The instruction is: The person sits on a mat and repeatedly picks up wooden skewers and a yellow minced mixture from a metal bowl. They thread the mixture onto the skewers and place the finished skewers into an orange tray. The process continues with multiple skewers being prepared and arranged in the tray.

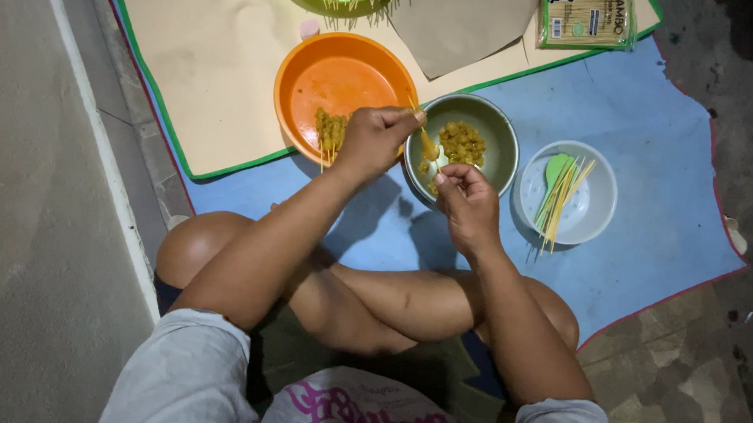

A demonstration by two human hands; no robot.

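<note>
Skewer [428,143], bamboo, pinched in left hand [371,139] over grey bowl [499,149] of yellow meat at twelve o'clock, right hand [468,203] threading a piece, finished sticks in orange basin [348,79] at eleven.

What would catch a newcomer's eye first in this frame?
Probably the bright orange bowl at top centre, holding a few finished yellow skewers at its near edge. Just in front, the left hand holds a thin skewer that the right hand works on above a grey bowl of yellow chunks. To the right, a white bowl holds bare sticks.
</note>
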